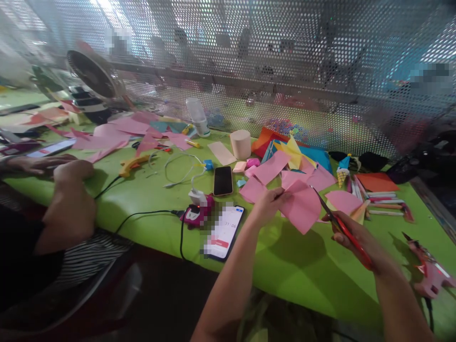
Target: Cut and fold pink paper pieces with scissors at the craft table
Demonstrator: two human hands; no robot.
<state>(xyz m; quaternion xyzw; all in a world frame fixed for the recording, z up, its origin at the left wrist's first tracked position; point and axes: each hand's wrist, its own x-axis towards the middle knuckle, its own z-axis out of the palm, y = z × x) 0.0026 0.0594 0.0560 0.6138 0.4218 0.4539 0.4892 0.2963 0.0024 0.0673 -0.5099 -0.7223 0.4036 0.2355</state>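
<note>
My left hand (268,205) pinches the left edge of a creased pink sheet of paper (302,205), held up above the green table. In my right hand (351,237) is a pair of scissors with red handles (352,240). Its dark blades point up and left, beside the right edge of the sheet; whether they touch the paper I cannot tell. More pink paper pieces (272,167) lie behind the held sheet, near yellow and blue paper.
A lit phone (225,232) and a dark phone (223,180) lie left of my hands. A pink glue gun (431,270) is at the right edge, near several markers (384,199). Another person's arm (73,190) rests at left, near a yellow glue gun (133,165). Perforated metal stands behind.
</note>
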